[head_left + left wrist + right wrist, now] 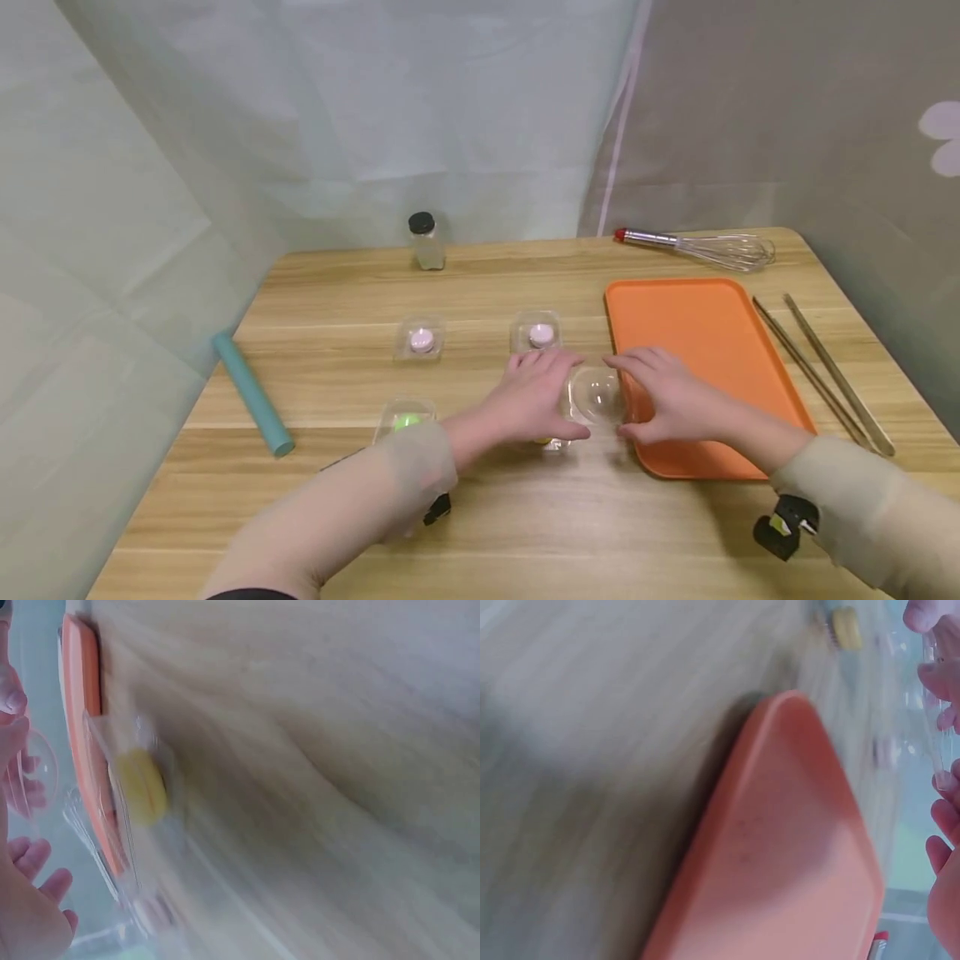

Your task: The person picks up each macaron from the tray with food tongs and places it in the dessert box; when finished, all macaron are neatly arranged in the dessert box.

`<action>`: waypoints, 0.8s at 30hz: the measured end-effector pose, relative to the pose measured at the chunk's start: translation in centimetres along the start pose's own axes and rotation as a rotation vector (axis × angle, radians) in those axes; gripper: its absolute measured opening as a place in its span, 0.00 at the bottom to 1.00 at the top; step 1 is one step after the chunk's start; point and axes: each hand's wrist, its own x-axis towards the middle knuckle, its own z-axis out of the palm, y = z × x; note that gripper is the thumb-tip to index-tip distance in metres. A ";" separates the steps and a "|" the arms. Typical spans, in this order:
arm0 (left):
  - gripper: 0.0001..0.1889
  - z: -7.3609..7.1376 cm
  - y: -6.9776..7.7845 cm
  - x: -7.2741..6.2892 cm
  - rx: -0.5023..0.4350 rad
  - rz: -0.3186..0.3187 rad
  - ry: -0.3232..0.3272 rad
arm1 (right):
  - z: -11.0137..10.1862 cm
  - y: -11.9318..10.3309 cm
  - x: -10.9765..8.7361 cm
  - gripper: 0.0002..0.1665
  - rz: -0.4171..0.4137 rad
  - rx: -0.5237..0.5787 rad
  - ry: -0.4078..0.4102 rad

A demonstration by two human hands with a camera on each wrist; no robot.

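Note:
A clear domed plastic lid (598, 396) is held up between my two hands, above the table at the tray's left edge. My left hand (534, 396) grips its left side, and my right hand (671, 396) grips the opposite side, thumbs toward me. Below the left hand sits a yellow macaron (141, 787) in a clear plastic container, mostly hidden by that hand in the head view. Just beyond the left fingers is a pink macaron (541, 335) in a similar container. Near the left forearm, a green macaron (407, 421) is partly covered by the sleeve.
Another pink macaron (422, 340) lies in a clear container farther left. An orange tray (693, 333) extends under the right hand. Metal tongs (832, 367) lie right of it, a whisk (697, 246) behind. A black-capped jar (427, 242) stands at the back, a teal roll (253, 396) at left.

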 end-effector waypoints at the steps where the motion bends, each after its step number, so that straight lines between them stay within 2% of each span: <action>1: 0.50 -0.2 -0.2 -0.1 -0.014 -0.009 0.006 | -0.1 -0.1 0.2 0.52 -0.003 0.002 0.004; 8: 0.51 -1.0 -2.0 -1.2 -0.119 -0.056 0.043 | -0.1 -1.0 2.0 0.52 0.012 0.058 -0.018; 16: 0.50 -1.6 -3.8 -2.0 -0.136 -0.075 0.117 | 0.6 -1.6 3.8 0.51 0.004 0.177 -0.004; 19: 0.50 -2.0 -4.1 -2.2 -0.151 -0.090 0.134 | 0.7 -1.6 4.4 0.51 0.033 0.297 -0.001; 24: 0.50 -2.4 -4.8 -2.6 -0.166 -0.102 0.159 | 0.8 -1.4 5.3 0.52 0.118 0.642 -0.041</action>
